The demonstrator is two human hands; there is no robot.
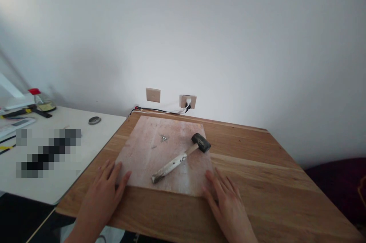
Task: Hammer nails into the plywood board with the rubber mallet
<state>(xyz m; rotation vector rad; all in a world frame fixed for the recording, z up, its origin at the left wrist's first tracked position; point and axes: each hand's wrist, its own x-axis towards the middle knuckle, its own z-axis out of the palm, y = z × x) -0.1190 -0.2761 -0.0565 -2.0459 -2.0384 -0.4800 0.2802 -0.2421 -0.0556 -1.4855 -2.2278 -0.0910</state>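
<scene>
A pale pink board (148,151) lies flat on a wooden table (257,166). On the board rests a hammer (181,157) with a black head and a paint-stained white handle, lying diagonally. A small cluster of nails (164,137) sits farther back on the board. My left hand (104,189) lies flat and open at the board's near left corner, its fingers touching the edge. My right hand (225,201) lies flat and open at the near right corner, fingertips against the board. Neither hand holds anything.
A white table (85,147) adjoins on the left, carrying a small round metal lid (94,120), a red-capped bottle (42,100), tools and papers. A wall switch (153,94) and a socket (188,101) with a plugged cable sit behind the table. A dark seat (340,185) stands at right.
</scene>
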